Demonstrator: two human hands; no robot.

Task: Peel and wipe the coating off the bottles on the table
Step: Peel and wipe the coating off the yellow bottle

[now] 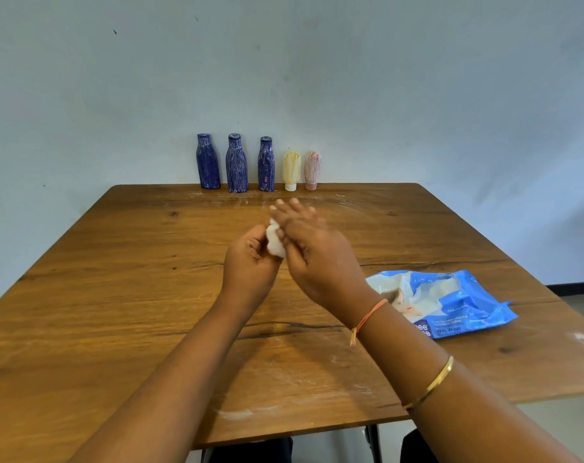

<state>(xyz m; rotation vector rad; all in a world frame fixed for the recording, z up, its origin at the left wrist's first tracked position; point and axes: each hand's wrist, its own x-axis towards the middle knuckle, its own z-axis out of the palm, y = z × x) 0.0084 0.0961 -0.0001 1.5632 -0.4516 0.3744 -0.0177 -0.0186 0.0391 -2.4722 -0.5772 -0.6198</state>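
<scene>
The left hand (250,262) is curled around a crumpled white wipe (274,242) and grips it. The right hand (317,259) touches the wipe with its fingers stretched out, a little blurred, and grasps nothing. Five coated bottles (266,165) stand in a row beyond the hands, at the far edge of the worktop (117,295), well apart from them. A wipes pack (450,302) lies just right of the right wrist. Wide worktop shows left of the left hand.

Both forearms reach out in front and meet in the middle. The left hand (250,265) has its fingers curled round a white wad (274,243). The right hand (317,259) lies against it, fingers stretched forward and kinda blurry.
</scene>
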